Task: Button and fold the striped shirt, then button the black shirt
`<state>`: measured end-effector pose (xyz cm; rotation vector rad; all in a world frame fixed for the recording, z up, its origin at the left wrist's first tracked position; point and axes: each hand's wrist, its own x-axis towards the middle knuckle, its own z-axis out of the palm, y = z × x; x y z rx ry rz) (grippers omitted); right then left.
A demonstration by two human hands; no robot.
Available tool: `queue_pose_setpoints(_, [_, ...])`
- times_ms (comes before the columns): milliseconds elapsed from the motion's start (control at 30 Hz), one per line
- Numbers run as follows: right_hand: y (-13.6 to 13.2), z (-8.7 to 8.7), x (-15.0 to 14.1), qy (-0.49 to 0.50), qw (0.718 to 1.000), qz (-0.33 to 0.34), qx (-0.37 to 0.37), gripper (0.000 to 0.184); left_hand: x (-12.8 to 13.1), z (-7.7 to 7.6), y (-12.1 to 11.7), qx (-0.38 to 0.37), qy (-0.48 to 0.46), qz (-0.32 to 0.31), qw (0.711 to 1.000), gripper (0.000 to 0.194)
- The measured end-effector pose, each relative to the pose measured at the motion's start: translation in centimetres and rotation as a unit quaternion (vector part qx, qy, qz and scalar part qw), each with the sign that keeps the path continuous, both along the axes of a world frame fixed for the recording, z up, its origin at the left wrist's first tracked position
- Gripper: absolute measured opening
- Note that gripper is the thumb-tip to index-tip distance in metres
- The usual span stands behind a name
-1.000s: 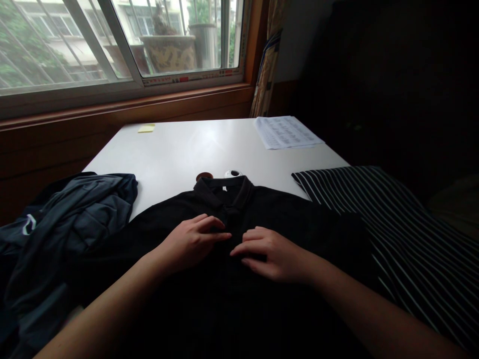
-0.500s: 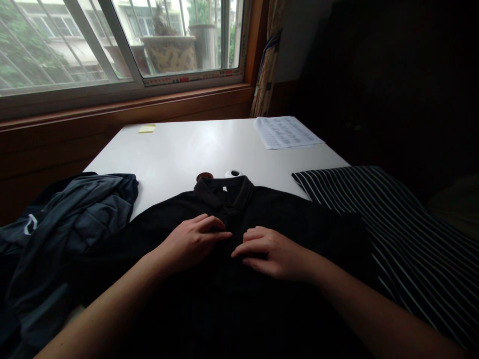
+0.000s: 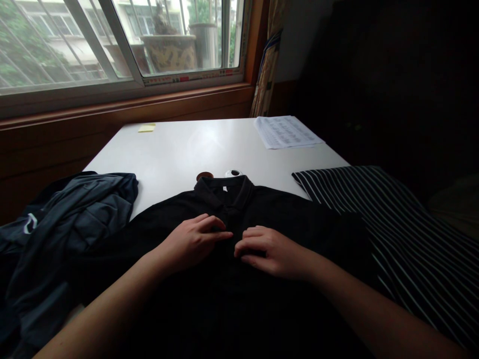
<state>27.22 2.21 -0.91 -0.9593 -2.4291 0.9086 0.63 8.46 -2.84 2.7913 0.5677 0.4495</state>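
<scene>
A black collared shirt (image 3: 292, 214) lies spread front side up, its collar toward the window and a small white label inside the neck. On its front, just left of the placket, rests my left hand (image 3: 194, 238). One digit stretches flat to the placket, the others bend loosely above it, and nothing shows between them. To the right of the placket my right hand (image 3: 271, 252) is curled, with index finger and thumb tips drawn close together. Whatever may sit between those tips is too dark and small to make out. The lower part of the shirt sinks into shadow.
Beyond the collar, a brown round object (image 3: 204, 175) and a white ring-shaped one (image 3: 234, 173) stand on the white table (image 3: 179, 149). Crumpled dark blue-grey clothing (image 3: 86, 209) lies left, striped fabric (image 3: 359, 199) right. Printed papers (image 3: 286, 132) and yellow notes (image 3: 146, 128) lie farther back.
The right index finger, stretched toward the placket before, has bent inward, and that hand has shifted very slightly right. My left hand and the shirt look the same.
</scene>
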Motion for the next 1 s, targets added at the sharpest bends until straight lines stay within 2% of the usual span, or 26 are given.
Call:
queue_pose_setpoints(367, [-0.6, 0.2, -1.0, -0.035, 0.999, -0.029, 0.007, 0.005, 0.1, 0.0, -0.2, 0.013, -0.002, 0.0, 1.0, 0.049])
queue_pose_setpoints(567, [-1.0, -0.6, -2.0, -0.062, 0.993, -0.091, 0.039, 0.015, 0.2, 0.1, -0.1, 0.014, 0.002, 0.002, 1.0, 0.049])
queue_pose_setpoints(800, [-1.3, -1.3, -2.1, -0.066, 0.99, -0.101, 0.076, 0.018, 0.2, 0.0, -0.2, 0.012, 0.006, 0.01, 1.0, 0.048])
queue_pose_setpoints(900, [-1.3, -1.4, -2.0, -0.055, 0.99, -0.107, 0.072, 0.017, 0.2, -0.1, -0.3, 0.01, 0.003, 0.018, 1.0, 0.044])
queue_pose_setpoints(1000, [-1.3, -1.4, -2.0, -0.046, 0.99, -0.113, 0.065, 0.015, 0.3, 0.0, -0.3, -0.005, -0.002, 0.037, 0.999, 0.03])
